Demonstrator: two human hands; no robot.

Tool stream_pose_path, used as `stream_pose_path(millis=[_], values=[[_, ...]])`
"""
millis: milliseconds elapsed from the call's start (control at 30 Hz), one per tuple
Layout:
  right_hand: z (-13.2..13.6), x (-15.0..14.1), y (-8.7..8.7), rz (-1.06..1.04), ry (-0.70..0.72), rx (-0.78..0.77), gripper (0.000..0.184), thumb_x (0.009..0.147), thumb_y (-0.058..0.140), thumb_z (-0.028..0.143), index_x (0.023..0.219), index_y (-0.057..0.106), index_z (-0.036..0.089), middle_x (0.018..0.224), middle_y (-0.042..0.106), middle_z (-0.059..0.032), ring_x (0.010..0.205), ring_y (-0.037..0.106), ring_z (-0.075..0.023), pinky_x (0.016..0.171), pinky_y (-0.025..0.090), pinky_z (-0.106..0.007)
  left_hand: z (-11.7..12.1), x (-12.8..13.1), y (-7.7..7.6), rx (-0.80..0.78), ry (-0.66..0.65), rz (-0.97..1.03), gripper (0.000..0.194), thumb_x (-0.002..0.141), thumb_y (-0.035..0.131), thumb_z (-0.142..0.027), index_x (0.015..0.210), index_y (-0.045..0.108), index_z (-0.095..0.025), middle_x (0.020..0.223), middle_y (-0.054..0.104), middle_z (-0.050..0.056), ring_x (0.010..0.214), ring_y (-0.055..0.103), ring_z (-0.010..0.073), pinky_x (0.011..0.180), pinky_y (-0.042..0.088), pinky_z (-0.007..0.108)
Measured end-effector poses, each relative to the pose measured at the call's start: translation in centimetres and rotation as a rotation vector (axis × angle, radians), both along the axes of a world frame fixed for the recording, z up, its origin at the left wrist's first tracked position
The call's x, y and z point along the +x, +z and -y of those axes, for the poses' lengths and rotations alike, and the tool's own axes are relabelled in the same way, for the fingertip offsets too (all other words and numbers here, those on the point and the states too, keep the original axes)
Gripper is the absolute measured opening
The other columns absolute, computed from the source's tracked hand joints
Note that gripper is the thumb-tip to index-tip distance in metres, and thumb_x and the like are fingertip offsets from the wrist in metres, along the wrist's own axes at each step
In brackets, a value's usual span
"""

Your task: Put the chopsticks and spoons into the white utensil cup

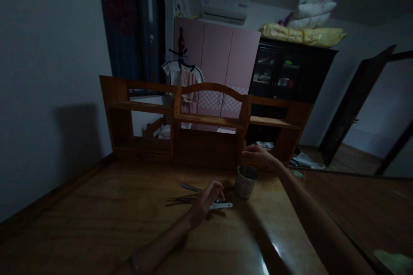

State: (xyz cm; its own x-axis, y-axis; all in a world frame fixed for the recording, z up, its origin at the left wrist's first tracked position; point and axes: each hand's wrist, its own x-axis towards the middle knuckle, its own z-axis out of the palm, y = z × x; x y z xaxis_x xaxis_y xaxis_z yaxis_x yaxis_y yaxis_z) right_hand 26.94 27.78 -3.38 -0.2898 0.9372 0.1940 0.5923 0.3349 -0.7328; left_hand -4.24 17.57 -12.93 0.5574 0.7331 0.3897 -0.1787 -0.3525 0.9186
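Note:
My right hand (257, 154) pinches upright wooden chopsticks (245, 168) by their upper part, and their lower ends are inside a light grey cup (242, 187) with a printed mark. How many chopsticks there are, I cannot tell. My left hand (208, 197) is over a small pile of utensils left of the cup, loosely bent, with nothing visible in its fingers. In the pile, thin dark sticks (180, 200) point left, a metal-looking handle (190, 187) lies behind them, and a white handle with a hole (222, 206) sticks out to the right. The hand hides the pile's middle.
The wooden table (129, 215) carries a low shelf unit (206, 120) along its back edge, just behind the cup. A wall (54, 94) borders the left side. Beyond are pink wardrobe doors (216, 51), a black cabinet (290, 73) and an open door (351, 107).

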Motion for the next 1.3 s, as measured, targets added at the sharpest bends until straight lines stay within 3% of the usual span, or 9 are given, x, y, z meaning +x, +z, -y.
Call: stream_pose_path(millis=[200,533,667,867,967,1067,1133,1200,1300], values=[[-0.2,-0.5,-0.4,-0.044,-0.022,-0.006,0.053,0.071,0.063,0.066,0.078,0.064,0.013,0.071,0.057,-0.0002,0.064,0.051,-0.0123,0.060,0.039,-0.025,-0.1,0.1,-0.3,0.008,-0.033,-0.003,0.034,0.096,0.037,-0.048,0.108,0.052,-0.020,0.093,0.063,0.005,0.090,0.061,0.0187,0.084,0.045,0.033],[1.3,-1.1,-0.2,-0.042,-0.108,0.059,0.053,0.066,0.068,0.064,0.078,0.069,0.012,0.069,0.063,-0.0020,0.063,0.054,-0.0142,0.057,0.042,-0.025,-0.5,0.5,-1.2,0.069,0.046,0.039,0.029,0.096,0.037,-0.044,0.103,0.051,-0.020,0.088,0.061,0.003,0.082,0.060,0.0162,0.077,0.044,0.029],[2.3,-1.2,0.5,-0.049,-0.224,0.193,0.051,0.067,0.068,0.062,0.082,0.072,0.014,0.070,0.065,-0.0037,0.065,0.058,-0.0176,0.058,0.045,-0.027,-0.8,0.4,-1.1,0.141,0.150,-0.051,0.022,0.096,0.040,-0.040,0.100,0.052,-0.021,0.089,0.061,0.001,0.085,0.059,0.0159,0.079,0.044,0.028],[6.0,-2.5,0.5,-0.094,-0.515,0.562,0.043,0.090,0.047,0.052,0.101,0.066,0.015,0.098,0.065,-0.0108,0.089,0.058,-0.0232,0.079,0.043,-0.034,-2.9,0.1,-2.7,0.336,0.453,-0.301,0.014,0.090,0.049,-0.029,0.100,0.055,-0.022,0.098,0.060,0.004,0.095,0.057,0.0189,0.087,0.044,0.032],[8.8,-4.3,-1.6,0.025,-0.521,0.705,0.033,0.094,0.045,0.042,0.094,0.066,0.017,0.088,0.065,-0.0099,0.081,0.058,-0.0207,0.076,0.042,-0.031,-3.8,0.1,-3.9,0.381,0.464,-0.419,0.014,0.086,0.054,-0.028,0.098,0.058,-0.022,0.100,0.059,0.005,0.098,0.056,0.0214,0.088,0.044,0.034],[11.1,-6.3,-5.5,0.308,-0.251,0.780,0.026,0.094,0.045,0.031,0.087,0.067,0.018,0.070,0.063,-0.0068,0.067,0.058,-0.0175,0.069,0.042,-0.029,-4.4,0.0,-4.9,0.417,0.421,-0.487,0.018,0.085,0.057,-0.029,0.101,0.061,-0.023,0.105,0.060,0.006,0.103,0.055,0.0232,0.092,0.044,0.037],[12.0,-7.6,-8.5,0.437,-0.079,0.761,0.025,0.094,0.045,0.027,0.089,0.068,0.020,0.070,0.065,-0.0074,0.067,0.059,-0.0181,0.067,0.042,-0.030,-4.8,-0.1,-5.5,0.447,0.410,-0.509,0.026,0.085,0.057,-0.030,0.111,0.060,-0.024,0.115,0.060,0.007,0.112,0.052,0.0247,0.099,0.040,0.041],[12.4,-8.7,-11.1,0.438,-0.008,0.716,0.024,0.094,0.044,0.024,0.096,0.067,0.021,0.072,0.067,-0.0078,0.066,0.061,-0.0186,0.066,0.042,-0.031,-5.3,-0.4,-6.0,0.458,0.390,-0.536,0.034,0.086,0.057,-0.032,0.120,0.057,-0.026,0.123,0.058,0.007,0.118,0.049,0.0250,0.103,0.036,0.042],[12.4,-9.5,-13.2,0.291,-0.074,0.617,0.023,0.094,0.042,0.022,0.092,0.065,0.022,0.073,0.067,-0.0075,0.065,0.061,-0.0184,0.063,0.042,-0.030,-6.0,-1.0,-6.4,0.434,0.363,-0.590,0.034,0.087,0.057,-0.036,0.119,0.058,-0.026,0.120,0.059,0.007,0.115,0.051,0.0245,0.100,0.039,0.040]])
